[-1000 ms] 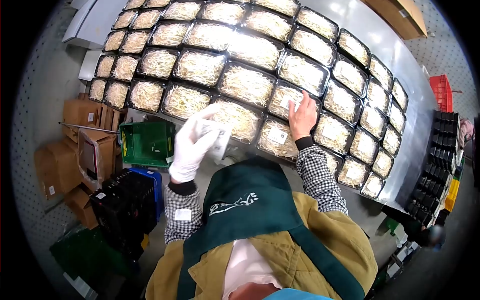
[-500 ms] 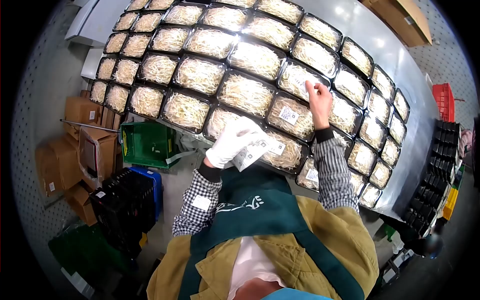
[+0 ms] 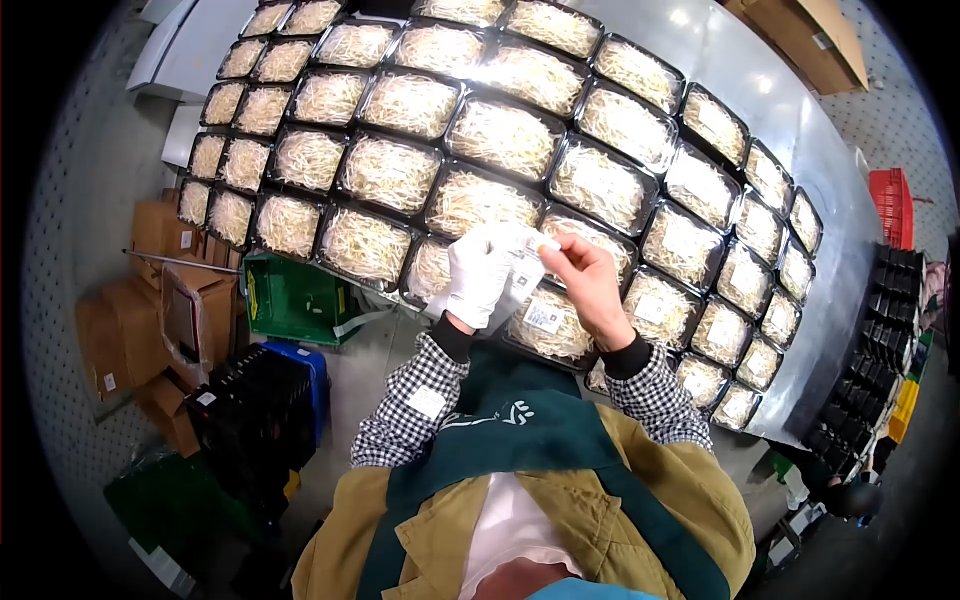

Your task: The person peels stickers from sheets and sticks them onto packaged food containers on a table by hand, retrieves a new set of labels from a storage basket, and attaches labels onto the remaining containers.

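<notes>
On my feed, the gloved left hand [image 3: 478,278] grips the labels [image 3: 524,275]; the right hand's [image 3: 588,285] thumb and forefinger meet their upper edge, whether gripping I can't tell. Beneath, black trays [image 3: 646,195] hold sprouts [image 3: 392,172]; some bear labels.

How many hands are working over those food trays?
2. The left hand, white-gloved, holds a label strip; the bare right hand is at the strip's upper end. I see no others over the trays.
</notes>
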The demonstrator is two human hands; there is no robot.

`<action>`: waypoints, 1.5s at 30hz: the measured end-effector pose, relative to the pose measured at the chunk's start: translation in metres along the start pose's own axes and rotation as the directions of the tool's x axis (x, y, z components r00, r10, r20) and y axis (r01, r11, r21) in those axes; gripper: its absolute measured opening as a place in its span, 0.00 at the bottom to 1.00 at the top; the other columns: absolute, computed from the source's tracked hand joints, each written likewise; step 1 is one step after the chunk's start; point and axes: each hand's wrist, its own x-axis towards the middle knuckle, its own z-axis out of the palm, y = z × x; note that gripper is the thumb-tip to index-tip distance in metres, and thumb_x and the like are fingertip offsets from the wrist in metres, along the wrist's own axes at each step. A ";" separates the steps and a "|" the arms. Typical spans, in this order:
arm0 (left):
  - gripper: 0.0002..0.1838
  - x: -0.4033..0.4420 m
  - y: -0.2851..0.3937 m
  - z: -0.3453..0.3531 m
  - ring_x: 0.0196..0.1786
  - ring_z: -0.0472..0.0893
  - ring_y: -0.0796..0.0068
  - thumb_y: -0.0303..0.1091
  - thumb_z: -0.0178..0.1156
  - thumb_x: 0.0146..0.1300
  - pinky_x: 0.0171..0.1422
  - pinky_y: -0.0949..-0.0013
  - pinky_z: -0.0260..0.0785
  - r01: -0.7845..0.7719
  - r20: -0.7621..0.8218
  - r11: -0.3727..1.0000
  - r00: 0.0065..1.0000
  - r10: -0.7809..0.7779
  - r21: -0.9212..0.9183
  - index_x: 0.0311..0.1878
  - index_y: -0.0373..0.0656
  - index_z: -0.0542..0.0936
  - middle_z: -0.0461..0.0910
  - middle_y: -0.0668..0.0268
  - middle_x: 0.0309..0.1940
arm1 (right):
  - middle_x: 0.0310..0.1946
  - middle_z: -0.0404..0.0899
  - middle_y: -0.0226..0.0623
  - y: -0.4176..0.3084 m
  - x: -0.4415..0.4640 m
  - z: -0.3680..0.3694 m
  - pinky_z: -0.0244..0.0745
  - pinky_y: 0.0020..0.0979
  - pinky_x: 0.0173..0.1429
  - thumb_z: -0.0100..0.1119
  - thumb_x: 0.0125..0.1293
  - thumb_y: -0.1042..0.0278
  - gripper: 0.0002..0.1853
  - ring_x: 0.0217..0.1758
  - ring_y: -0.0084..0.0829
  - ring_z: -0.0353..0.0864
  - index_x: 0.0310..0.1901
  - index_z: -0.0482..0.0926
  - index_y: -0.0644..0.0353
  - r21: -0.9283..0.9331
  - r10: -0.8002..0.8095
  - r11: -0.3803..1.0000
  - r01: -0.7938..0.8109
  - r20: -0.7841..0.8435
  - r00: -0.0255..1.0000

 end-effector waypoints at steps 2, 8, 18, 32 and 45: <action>0.09 0.008 -0.008 0.002 0.34 0.81 0.79 0.31 0.60 0.64 0.39 0.74 0.73 -0.155 0.105 0.972 0.985 0.139 0.175 0.42 0.38 0.83 0.84 0.65 0.32 | 0.31 0.81 0.26 -0.009 0.019 -0.020 0.70 0.18 0.43 0.62 0.65 0.70 0.06 0.35 0.14 0.75 0.39 0.82 0.63 -0.072 -0.122 0.990 0.118 -0.057 0.991; 0.08 0.013 0.029 -0.035 0.41 0.80 0.78 0.26 0.65 0.59 0.49 0.74 0.73 -0.305 0.393 0.913 0.901 0.185 0.270 0.42 0.39 0.85 0.82 0.66 0.40 | 0.26 0.79 0.40 0.010 0.214 -0.162 0.69 0.35 0.37 0.66 0.56 0.43 0.25 0.29 0.35 0.75 0.35 0.81 0.62 -0.773 -0.603 0.623 0.116 -0.381 0.701; 0.10 0.033 0.040 -0.022 0.37 0.79 0.82 0.30 0.61 0.65 0.42 0.77 0.71 -0.017 -0.095 0.969 0.995 0.041 0.247 0.44 0.34 0.81 0.83 0.65 0.36 | 0.39 0.81 0.35 0.001 0.139 -0.067 0.69 0.32 0.46 0.57 0.67 0.58 0.15 0.42 0.28 0.77 0.42 0.80 0.63 -0.431 -0.255 0.894 0.126 -0.256 0.932; 0.07 0.028 0.066 -0.049 0.48 0.80 0.68 0.23 0.63 0.55 0.57 0.68 0.69 -0.007 0.312 0.993 0.950 -0.031 0.120 0.37 0.37 0.85 0.83 0.61 0.41 | 0.32 0.82 0.39 -0.053 0.322 -0.202 0.71 0.40 0.44 0.63 0.55 0.40 0.26 0.39 0.42 0.81 0.37 0.82 0.61 -0.856 -0.570 0.515 -0.049 -0.384 0.727; 0.06 0.014 0.023 -0.070 0.36 0.78 0.81 0.29 0.61 0.65 0.44 0.78 0.69 -0.039 -0.086 0.978 0.995 0.057 0.203 0.38 0.35 0.81 0.82 0.68 0.32 | 0.32 0.82 0.27 -0.040 0.084 0.032 0.71 0.21 0.40 0.61 0.66 0.60 0.14 0.35 0.17 0.75 0.44 0.81 0.64 -0.284 0.063 0.959 0.022 0.288 0.956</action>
